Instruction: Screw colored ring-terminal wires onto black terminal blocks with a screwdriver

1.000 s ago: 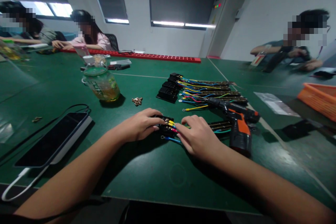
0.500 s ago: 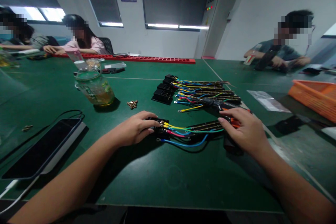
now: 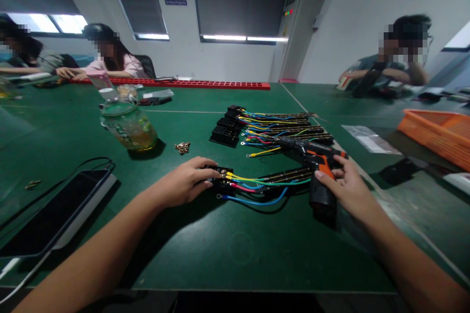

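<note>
My left hand has its fingers closed on a black socket block lying on the green table. Yellow, green, blue and red wires run rightward from the block beside a black strip. One blue wire with a ring terminal lies loose in front. My right hand is around the grip of an orange and black cordless drill, thumb on the near side. The drill's bit points left, over a row of similar wired black blocks. A small pile of brass screws is behind my left hand.
A glass jug with amber liquid stands at left, behind a phone with cables. An orange basket and a clear plastic bag lie at right. Co-workers sit across the table, near a red slotted rail.
My right hand has slid from the top of the drill rightward and down to its grip, uncovering the orange body. My left hand stays on the block. The right-hand co-worker has raised a hand.
</note>
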The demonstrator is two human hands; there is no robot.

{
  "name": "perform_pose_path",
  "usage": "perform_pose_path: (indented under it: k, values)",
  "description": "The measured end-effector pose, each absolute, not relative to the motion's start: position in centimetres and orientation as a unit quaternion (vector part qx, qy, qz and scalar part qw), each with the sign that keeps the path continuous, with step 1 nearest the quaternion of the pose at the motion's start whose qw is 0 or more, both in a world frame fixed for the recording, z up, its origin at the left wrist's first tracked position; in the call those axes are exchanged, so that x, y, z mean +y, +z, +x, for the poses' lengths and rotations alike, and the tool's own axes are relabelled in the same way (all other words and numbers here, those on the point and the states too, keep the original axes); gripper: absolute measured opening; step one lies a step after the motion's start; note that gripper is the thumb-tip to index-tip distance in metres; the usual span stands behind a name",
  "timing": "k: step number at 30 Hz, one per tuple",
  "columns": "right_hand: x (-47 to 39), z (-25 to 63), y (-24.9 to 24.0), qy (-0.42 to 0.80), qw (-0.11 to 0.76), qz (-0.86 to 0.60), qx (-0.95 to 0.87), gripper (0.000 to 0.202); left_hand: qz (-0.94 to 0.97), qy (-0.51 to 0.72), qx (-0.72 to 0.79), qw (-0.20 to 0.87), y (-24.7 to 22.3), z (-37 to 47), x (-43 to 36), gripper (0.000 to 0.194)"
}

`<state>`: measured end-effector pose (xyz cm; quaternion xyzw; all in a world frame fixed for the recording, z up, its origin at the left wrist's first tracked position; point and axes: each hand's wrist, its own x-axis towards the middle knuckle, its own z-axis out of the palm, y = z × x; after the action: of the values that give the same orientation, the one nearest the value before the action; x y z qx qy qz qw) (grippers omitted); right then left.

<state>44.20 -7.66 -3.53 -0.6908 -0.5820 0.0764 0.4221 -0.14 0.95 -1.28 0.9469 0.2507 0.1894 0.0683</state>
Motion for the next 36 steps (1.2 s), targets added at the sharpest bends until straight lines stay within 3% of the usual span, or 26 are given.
perform_pose_path:
  k: [6,13,17,31,36]
  values:
    - [-8.6,43.9,-1.9,0.230,0.378,-0.719,-0.536,0.087,0.945,0.183,0.260,0.072,-1.5,-0.2,1.0,0.030]
    - [-8.5,41.4,-1.5,0.377,0.507,-0.674,-0.383,0.110,0.945,0.185,0.258,0.081,-1.4,-0.1,1.0,0.028]
    - [-8.5,40.3,-1.3,0.426,0.571,-0.643,-0.280,0.096,0.944,0.177,0.264,0.086,-1.4,-0.1,0.9,0.028]
    - [-8.1,39.9,-1.0,0.388,0.618,-0.628,-0.270,0.064,0.945,0.182,0.259,0.076,-1.5,-0.1,0.9,0.030]
    - [-8.5,39.7,-0.7,0.388,0.633,-0.612,-0.274,0.070,0.945,0.189,0.255,0.077,-1.4,-0.1,0.9,0.030]
